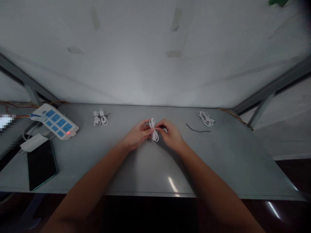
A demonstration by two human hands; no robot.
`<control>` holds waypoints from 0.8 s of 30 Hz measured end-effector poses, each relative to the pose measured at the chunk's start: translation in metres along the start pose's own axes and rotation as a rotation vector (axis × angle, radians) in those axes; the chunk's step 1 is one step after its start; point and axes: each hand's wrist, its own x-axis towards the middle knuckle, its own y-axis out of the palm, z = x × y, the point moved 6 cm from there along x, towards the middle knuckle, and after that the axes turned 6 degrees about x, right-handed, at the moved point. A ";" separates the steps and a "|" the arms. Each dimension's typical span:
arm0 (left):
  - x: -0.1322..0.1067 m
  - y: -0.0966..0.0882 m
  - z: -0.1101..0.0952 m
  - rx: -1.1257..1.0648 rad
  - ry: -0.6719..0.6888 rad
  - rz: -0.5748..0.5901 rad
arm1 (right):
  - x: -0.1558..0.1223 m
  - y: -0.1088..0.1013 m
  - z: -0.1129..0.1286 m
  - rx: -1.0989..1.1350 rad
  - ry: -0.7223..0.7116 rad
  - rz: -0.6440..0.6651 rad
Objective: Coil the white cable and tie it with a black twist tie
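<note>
A coiled white cable (153, 129) is held upright over the middle of the grey table (145, 168). My left hand (137, 135) grips the coil from the left with its fingers closed round it. My right hand (171, 133) pinches a thin dark tie at the coil's middle from the right. Both hands touch the coil and almost meet.
Two tied white cable bundles (100, 117) lie at the back left. A loose white cable (205, 118) and a black tie (197, 129) lie at the back right. A white power strip (55, 120), a white adapter (34, 142) and a dark phone (41, 165) sit at the left.
</note>
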 end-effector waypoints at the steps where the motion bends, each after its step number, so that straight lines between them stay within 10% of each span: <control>1: 0.000 0.000 0.000 0.005 0.007 -0.012 | 0.000 0.000 -0.001 -0.007 0.001 0.001; 24: -0.024 0.014 -0.035 1.116 0.712 -0.190 | -0.003 0.011 -0.037 0.353 0.441 0.102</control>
